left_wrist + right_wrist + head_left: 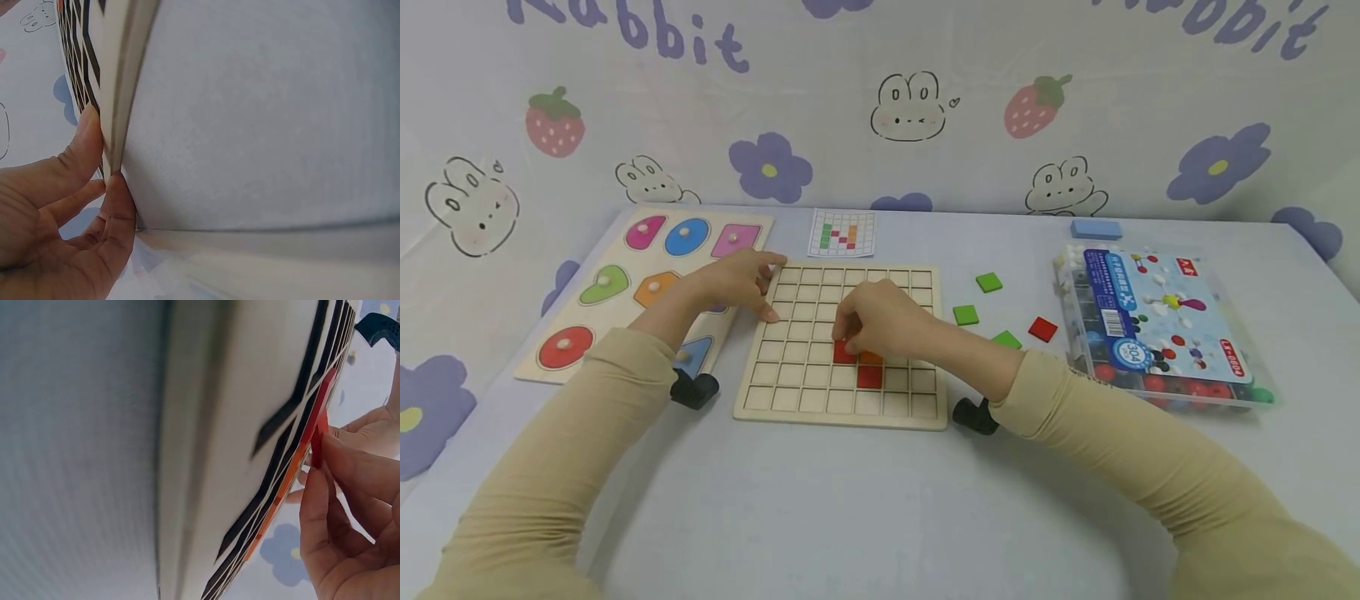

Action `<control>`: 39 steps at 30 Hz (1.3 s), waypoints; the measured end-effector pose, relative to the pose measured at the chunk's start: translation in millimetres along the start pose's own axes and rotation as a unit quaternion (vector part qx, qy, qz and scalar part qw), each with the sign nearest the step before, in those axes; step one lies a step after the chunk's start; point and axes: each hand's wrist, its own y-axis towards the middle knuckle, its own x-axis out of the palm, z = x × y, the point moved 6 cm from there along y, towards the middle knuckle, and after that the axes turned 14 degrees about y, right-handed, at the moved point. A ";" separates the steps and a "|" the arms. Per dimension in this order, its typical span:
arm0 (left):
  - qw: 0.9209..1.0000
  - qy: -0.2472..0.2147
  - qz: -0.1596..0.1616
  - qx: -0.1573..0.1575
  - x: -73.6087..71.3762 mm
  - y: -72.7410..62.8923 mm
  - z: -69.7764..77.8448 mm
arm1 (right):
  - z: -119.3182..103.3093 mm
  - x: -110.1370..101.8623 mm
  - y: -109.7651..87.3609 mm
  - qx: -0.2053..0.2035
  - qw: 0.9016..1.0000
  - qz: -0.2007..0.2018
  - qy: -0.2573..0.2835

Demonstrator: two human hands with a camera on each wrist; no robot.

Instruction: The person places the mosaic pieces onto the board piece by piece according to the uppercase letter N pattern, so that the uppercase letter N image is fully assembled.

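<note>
A wooden grid board (790, 398) lies in front of me. My right hand (883, 317) is over its middle, thumb and fingertips pinching a red tile (317, 447). That tile stands tilted against the board in the right wrist view. Beside it, partly under the hand, an orange tile (871, 359) lies in a cell, with another red tile (870, 377) in the cell nearer me. At the board's far left corner, my left hand (737, 279) touches the edge with thumb and fingers spread. In the left wrist view its fingertips meet the board's rim (115, 144).
A knobbed shape puzzle (625, 312) lies left. A pattern card (842, 233) is behind the board. Right of it lie a green tile (988, 282), more green tiles and a loose red tile (1042, 329). Farther right are a molecule-model box (1157, 325) and a blue block (1096, 230).
</note>
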 end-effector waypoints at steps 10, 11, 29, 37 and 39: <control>1.000 0.005 0.001 0.000 -0.1 -1.2 1.0 | -0.4 -2.4 -4.9 -0.003 1.000 -0.012 -0.021; 1.000 0.007 0.002 0.001 0.2 -1.5 0.9 | -0.6 -4.5 -6.6 -0.005 1.000 -0.013 -0.020; 1.000 0.003 0.000 0.004 0.5 -1.4 1.0 | 28.9 -109.8 -52.6 0.060 0.998 0.004 -0.008; 1.000 0.001 0.000 0.005 0.4 -1.0 0.9 | 56.9 -135.9 -60.7 0.097 0.995 -0.024 0.006; 1.000 0.001 -0.001 0.006 0.3 -1.1 1.1 | 60.8 -139.7 -62.4 0.102 0.995 -0.015 0.011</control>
